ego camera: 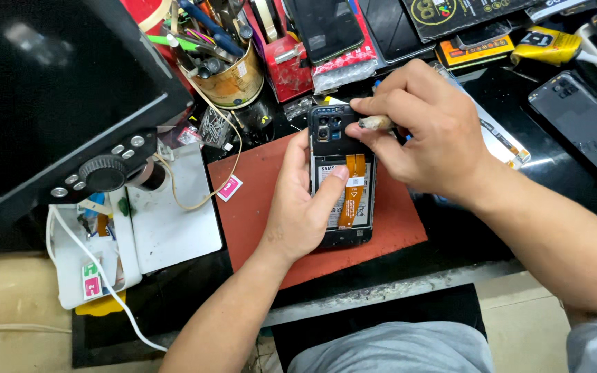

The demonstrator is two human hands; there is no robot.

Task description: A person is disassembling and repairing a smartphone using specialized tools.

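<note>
An opened phone (340, 148) with its back cover off lies on a red mat (257, 186), showing the battery and an orange flex cable (352, 193). My left hand (302, 207) grips the phone from the left, thumb pressed on the battery. My right hand (419, 131) hovers over the phone's top right and pinches a small tool (376, 123) whose tip sits near the camera module.
A microscope with a dark screen (57, 97) stands at the left over a white plate (174, 221). A tin of tools (226, 69) is behind the mat. Phone parts, a back cover (582, 128) and packaged items crowd the back and right.
</note>
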